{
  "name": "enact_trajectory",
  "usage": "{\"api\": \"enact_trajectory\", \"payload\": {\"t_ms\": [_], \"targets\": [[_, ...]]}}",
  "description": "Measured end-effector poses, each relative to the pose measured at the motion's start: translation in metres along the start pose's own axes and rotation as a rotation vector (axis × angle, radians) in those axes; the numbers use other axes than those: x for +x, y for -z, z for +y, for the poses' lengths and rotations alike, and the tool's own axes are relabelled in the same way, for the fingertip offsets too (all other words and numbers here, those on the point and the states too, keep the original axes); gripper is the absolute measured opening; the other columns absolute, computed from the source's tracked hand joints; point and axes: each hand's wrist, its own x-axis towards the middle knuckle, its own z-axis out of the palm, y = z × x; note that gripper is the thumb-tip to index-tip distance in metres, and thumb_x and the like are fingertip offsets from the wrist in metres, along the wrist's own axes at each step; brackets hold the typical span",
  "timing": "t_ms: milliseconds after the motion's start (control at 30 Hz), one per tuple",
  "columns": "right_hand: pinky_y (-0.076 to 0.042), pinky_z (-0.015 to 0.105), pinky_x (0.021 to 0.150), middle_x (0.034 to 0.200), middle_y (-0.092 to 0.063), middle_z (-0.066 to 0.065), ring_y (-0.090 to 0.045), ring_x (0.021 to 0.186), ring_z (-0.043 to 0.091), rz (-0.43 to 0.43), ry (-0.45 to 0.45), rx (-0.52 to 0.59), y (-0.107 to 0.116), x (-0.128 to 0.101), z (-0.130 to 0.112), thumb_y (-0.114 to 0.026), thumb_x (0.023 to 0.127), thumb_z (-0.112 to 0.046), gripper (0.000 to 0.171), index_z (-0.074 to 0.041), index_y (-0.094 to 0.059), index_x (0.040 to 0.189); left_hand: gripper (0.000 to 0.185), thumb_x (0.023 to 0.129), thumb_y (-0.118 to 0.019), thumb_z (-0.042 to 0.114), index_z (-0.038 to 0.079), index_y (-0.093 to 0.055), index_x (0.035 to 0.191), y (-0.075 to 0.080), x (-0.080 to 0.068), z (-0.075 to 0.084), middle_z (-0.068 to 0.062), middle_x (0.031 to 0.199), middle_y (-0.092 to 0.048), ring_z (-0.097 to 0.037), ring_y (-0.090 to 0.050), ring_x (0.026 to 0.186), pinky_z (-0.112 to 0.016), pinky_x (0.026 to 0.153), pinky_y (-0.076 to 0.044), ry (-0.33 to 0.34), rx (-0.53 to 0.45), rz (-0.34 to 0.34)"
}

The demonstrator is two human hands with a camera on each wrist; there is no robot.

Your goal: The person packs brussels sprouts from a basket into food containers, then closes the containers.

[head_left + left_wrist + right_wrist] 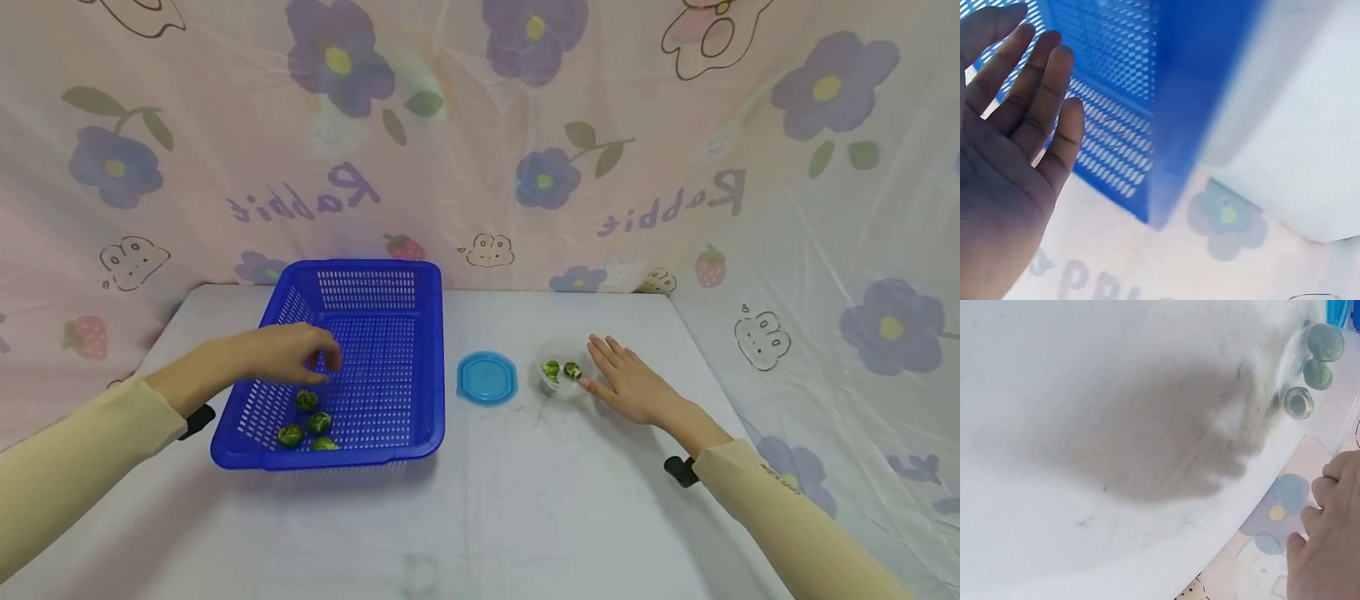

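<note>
My left hand (pixel 292 354) hovers over the left side of a blue plastic basket (pixel 435 367), its fingers bent loosely and nothing between them. In the left wrist view its palm (pixel 1004 181) shows bare beside the slotted basket wall. Several green Brussels sprouts (pixel 319 423) lie in the basket's near left corner, below that hand. To the right, a small clear container (pixel 551 390) holds more Brussels sprouts (pixel 1325 342). My right hand (pixel 630 383) is at this container's right side, fingers extended, thumb tip close to the rim.
A light-blue lid (pixel 487 378) lies flat between the basket and the clear container. All of it stands on a white table (pixel 480 517). Behind and at the sides hangs a curtain (pixel 465 150) printed with flowers and rabbits.
</note>
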Motion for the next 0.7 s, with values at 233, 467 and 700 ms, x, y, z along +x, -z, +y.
{"api": "enact_trajectory", "payload": {"t_ms": [233, 467, 700], "targets": [[-0.012, 0.056, 0.113, 0.158, -0.01, 0.015, -0.007, 0.144, 0.038, 0.0, 0.006, -0.002, 0.0, 0.0, 0.0, -0.032, 0.097, -0.058, 0.079, -0.002, -0.014, 0.151, 0.017, 0.081, -0.074, 0.015, 0.017, -0.068, 0.096, -0.02, -0.01, -0.011, 0.004, 0.092, -0.065, -0.014, -0.058, 0.079, -0.028, 0.069, -0.05, 0.064, -0.03, -0.03], [-0.012, 0.056, 0.113, 0.158, -0.01, 0.014, -0.007, 0.144, 0.037, 0.004, 0.006, -0.002, -0.002, 0.001, 0.002, -0.031, 0.096, -0.06, 0.08, -0.003, -0.015, 0.151, 0.017, 0.08, -0.074, 0.014, 0.014, -0.069, 0.097, -0.027, -0.011, -0.011, 0.003, 0.091, -0.065, -0.013, -0.057, 0.078, -0.031, 0.07, -0.051, 0.089, -0.03, -0.079], [-0.012, 0.057, 0.113, 0.158, -0.01, 0.014, -0.007, 0.144, 0.037, 0.004, 0.006, 0.002, -0.002, 0.0, 0.002, -0.033, 0.097, -0.058, 0.079, -0.003, -0.015, 0.151, 0.018, 0.079, -0.074, 0.011, 0.013, -0.069, 0.096, -0.036, -0.008, -0.016, 0.002, 0.091, -0.066, -0.012, -0.058, 0.079, -0.033, 0.072, -0.052, 0.076, -0.034, -0.091]]}}
